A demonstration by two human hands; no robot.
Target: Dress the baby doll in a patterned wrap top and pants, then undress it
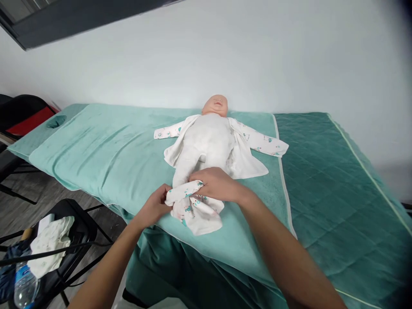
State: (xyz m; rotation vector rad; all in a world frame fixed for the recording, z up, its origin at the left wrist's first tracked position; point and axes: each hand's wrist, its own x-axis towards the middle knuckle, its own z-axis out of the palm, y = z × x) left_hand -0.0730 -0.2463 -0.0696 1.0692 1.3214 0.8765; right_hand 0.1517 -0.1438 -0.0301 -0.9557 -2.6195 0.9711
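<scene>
A baby doll point(209, 137) with a white cloth body lies on its back on the bed, its head toward the wall. Its arms are in the sleeves of a white printed baby jacket point(264, 143), which hangs unfastened at the front. Around the doll's left-side foot are bunched printed baby pants point(201, 214). My left hand point(157, 205) pinches the pants' edge at the left. My right hand point(214, 184) grips the same rolled edge from the right, near the doll's legs. The foot itself is hidden by the fabric.
A light green sheet point(96, 146) covers much of the massage bed, with darker quilted cover point(337, 193) at right. At lower left, a black folding chair point(80, 219) holds a pale cloth point(53, 244) and a plastic bottle point(25, 285). The wall point(273, 56) stands behind.
</scene>
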